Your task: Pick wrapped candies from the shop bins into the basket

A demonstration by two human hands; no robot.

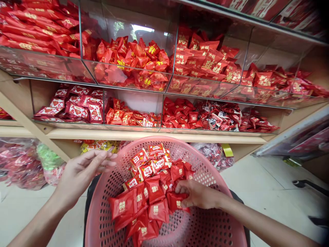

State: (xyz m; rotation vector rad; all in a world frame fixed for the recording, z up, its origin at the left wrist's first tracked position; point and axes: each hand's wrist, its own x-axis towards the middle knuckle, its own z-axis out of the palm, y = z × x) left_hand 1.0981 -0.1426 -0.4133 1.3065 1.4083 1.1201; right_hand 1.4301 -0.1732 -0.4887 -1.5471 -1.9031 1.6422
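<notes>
A pink perforated plastic basket [216, 168] stands in front of me with a pile of red wrapped packets [155, 187] in it. Farther back in the pile lie smaller red packets with white and yellow print [160, 164]. My right hand [197, 195] reaches into the basket, its fingers closed on a red packet with gold characters [177, 202] at the pile's right side. Over the basket's left rim hovers my left hand [82, 173], palm inward, fingers stretched out and holding nothing.
Clear-fronted shelf compartments [128, 73] full of red wrapped sweets stand ahead, above the basket. Below the wooden shelf edge [154, 134] lie plastic bags of sweets [23, 163] and a green bag [48, 156]. Tiled floor [272, 195] shows at the right.
</notes>
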